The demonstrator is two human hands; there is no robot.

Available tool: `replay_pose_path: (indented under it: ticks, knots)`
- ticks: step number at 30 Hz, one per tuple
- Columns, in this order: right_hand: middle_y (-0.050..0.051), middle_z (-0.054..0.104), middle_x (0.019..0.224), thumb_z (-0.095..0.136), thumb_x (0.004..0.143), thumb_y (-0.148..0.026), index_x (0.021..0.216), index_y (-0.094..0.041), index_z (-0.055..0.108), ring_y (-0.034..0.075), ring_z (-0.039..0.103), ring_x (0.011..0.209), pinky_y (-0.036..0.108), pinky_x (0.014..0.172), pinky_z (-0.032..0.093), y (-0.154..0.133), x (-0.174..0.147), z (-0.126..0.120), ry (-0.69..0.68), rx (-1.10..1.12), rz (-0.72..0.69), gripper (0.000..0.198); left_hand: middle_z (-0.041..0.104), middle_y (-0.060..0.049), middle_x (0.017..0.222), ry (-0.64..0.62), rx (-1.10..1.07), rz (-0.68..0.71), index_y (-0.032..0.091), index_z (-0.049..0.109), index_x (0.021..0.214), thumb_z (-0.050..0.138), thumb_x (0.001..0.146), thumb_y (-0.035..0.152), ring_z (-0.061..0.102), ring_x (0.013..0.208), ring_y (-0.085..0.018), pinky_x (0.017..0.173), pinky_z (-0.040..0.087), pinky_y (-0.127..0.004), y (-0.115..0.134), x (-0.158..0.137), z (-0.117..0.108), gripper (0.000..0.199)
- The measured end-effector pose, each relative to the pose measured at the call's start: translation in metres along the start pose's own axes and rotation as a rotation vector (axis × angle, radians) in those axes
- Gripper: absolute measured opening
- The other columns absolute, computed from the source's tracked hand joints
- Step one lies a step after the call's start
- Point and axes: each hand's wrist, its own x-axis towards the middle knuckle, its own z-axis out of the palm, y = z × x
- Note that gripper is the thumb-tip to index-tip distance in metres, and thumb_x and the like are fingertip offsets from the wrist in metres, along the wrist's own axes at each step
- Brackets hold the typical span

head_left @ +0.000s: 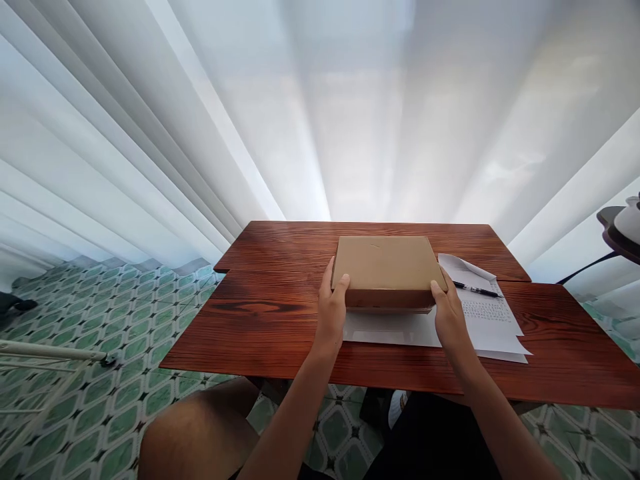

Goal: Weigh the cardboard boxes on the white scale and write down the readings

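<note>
Between my two hands is a closed brown cardboard box [386, 262]. My left hand [331, 308] grips its near left corner, thumb along the front edge. On the opposite side my right hand [449, 313] holds the near right corner the same way. Beneath the box lies a flat, shiny grey-white item [390, 329], mostly covered, so its kind is unclear. Whether the box rests on it or is slightly raised I cannot tell. Right of the box are sheets of paper [493, 327] with writing, and a black pen [477, 290] lies across them.
The reddish-brown wooden table [270, 327] has a stepped edge at the left and right. White curtains [350, 133] hang behind it. A pale metal frame [55, 350] stands on the green tiled floor [135, 393] at left. A dark ledge with a white object [620, 230] juts in at right.
</note>
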Motion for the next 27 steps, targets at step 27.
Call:
replay_pose_path:
  ticks: [27]
  knots:
    - [0.01,0.041,0.161,0.043,0.096,-0.055,0.159,-0.02,0.032,0.031,0.04,0.148,0.055,0.123,0.031,-0.025,-0.02,0.171,-0.412,-0.034,-0.134,0.073,0.059,-0.006,0.143,0.607,-0.045,0.229,0.02,0.066,0.132,0.062,0.084,0.035,0.053,0.134,-0.025,0.111,0.045,-0.034,-0.002,0.049,-0.146,0.05]
